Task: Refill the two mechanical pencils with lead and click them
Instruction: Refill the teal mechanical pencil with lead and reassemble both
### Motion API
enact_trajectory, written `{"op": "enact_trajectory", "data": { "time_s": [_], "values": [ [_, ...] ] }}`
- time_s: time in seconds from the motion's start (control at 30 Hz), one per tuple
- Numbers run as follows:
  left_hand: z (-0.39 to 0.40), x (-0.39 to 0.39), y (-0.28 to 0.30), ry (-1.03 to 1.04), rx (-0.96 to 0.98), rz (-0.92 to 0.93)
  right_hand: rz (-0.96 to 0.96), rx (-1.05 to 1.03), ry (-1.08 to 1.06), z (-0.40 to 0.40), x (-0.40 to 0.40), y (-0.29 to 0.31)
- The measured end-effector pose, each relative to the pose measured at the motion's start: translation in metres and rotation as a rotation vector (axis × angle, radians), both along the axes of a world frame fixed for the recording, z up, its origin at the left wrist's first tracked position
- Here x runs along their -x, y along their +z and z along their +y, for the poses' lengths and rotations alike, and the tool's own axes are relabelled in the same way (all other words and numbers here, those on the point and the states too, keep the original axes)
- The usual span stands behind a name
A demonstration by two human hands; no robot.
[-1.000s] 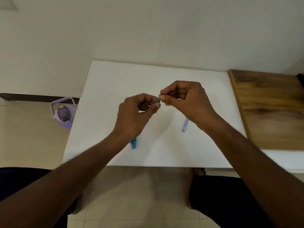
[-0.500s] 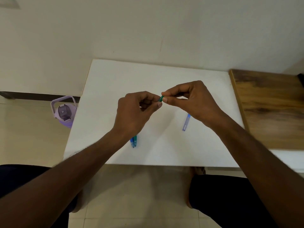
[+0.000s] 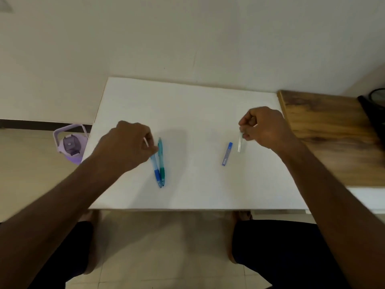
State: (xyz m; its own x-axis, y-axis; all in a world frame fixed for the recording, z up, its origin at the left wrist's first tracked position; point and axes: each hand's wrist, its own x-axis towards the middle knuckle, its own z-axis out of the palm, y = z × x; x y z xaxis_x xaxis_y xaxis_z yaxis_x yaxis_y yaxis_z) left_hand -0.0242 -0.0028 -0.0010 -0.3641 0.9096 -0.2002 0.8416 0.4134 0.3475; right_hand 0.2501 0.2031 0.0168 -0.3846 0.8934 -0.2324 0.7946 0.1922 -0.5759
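We note the white table [image 3: 187, 105], with a wooden board [image 3: 333, 138] on its right. Our left hand [image 3: 127, 144] is curled at the blue pencil [image 3: 156, 171], which touches the green pencil [image 3: 160, 161]; whether it actually pinches the pencil we cannot tell. Our right hand [image 3: 266, 128] pinches a clear tube [image 3: 240, 142] by its top end. A blue lead case [image 3: 227, 154] lies just beside the tube. Judgement: pencils are light, stiff and slick, so grip mid-barrel; leads are brittle.
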Motion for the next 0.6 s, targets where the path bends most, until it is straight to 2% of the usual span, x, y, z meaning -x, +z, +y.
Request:
{"op": "enact_trajectory", "data": {
  "time_s": [0.1,0.2,0.33,0.43,0.5,0.57,0.6],
  "values": [
    [-0.012,0.013,-0.005,0.073,0.242,0.091,-0.111,0.091,-0.004,-0.001,-0.003,-0.012],
    [-0.011,0.005,-0.014,0.077,0.268,0.120,-0.126,0.119,-0.013,0.001,-0.001,-0.020],
    [-0.003,-0.005,-0.024,0.110,0.320,0.047,-0.185,0.178,-0.033,0.002,0.000,-0.030],
    [0.000,-0.005,-0.029,0.120,0.287,0.014,-0.210,0.189,-0.009,0.002,0.004,-0.033],
    [0.001,-0.005,-0.031,0.138,0.272,-0.024,-0.318,0.128,0.040,0.002,0.009,-0.030],
    [0.003,-0.006,-0.033,0.141,0.260,-0.034,-0.451,-0.038,0.112,-0.001,0.017,-0.025],
    [0.003,-0.007,-0.033,0.141,0.251,-0.037,-0.420,-0.118,0.123,-0.005,0.023,-0.021]
  ]
}}
